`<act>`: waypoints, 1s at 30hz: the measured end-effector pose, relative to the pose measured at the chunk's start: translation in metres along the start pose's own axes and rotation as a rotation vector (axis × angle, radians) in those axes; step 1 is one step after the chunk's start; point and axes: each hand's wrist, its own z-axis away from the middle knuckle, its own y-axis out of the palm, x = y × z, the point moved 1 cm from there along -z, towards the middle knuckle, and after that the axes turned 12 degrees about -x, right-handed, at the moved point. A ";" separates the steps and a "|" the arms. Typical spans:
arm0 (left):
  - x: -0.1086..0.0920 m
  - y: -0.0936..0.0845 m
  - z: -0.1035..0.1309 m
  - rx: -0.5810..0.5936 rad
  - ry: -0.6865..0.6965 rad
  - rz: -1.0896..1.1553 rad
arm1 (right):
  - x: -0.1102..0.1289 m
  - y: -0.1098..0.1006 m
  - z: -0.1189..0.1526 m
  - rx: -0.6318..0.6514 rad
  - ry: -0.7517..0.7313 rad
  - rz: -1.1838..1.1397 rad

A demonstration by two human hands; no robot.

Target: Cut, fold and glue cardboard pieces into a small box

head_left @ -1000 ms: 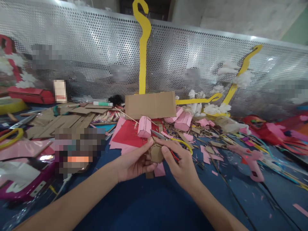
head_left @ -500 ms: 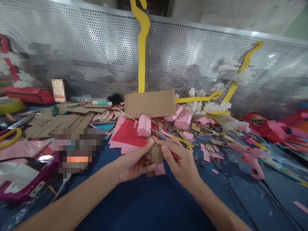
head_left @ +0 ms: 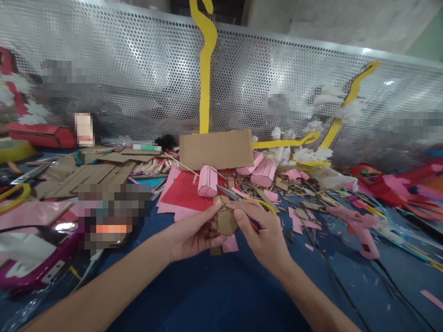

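Note:
A small brown cardboard piece with a many-sided end face (head_left: 227, 222) is held between my two hands. My left hand (head_left: 197, 234) is closed around its left side, the thumb on top and the fingers beneath. On its right side, my right hand (head_left: 260, 230) pinches the edge with thumb and fingers. Just beyond my right hand lie scissors with yellow handles (head_left: 263, 204); the hand partly hides them. A pink paper-covered box (head_left: 207, 181) stands behind the cardboard piece, on red paper (head_left: 185, 196).
A pink glue gun (head_left: 362, 228) lies on the blue table (head_left: 207, 295) at right, its cord running forward. Behind stand a cardboard panel (head_left: 216, 150) and a tall yellow strip (head_left: 205, 83). Cardboard sheets (head_left: 86, 177) lie left. A perforated metal screen (head_left: 145, 69) closes the back.
The cardboard piece and my right hand have shifted very slightly to the right. My left hand keeps its hold almost unmoved.

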 end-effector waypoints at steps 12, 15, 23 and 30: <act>0.006 -0.007 -0.011 0.022 0.021 0.000 | -0.004 0.003 0.003 -0.011 0.009 -0.035; 0.006 -0.008 -0.012 0.017 0.025 0.002 | -0.003 0.004 0.004 -0.028 0.035 -0.032; 0.006 -0.007 -0.010 0.040 0.036 0.027 | 0.002 0.004 0.006 -0.071 0.010 -0.018; 0.003 -0.004 -0.009 -0.008 0.035 0.056 | 0.000 0.003 0.005 -0.040 -0.039 -0.031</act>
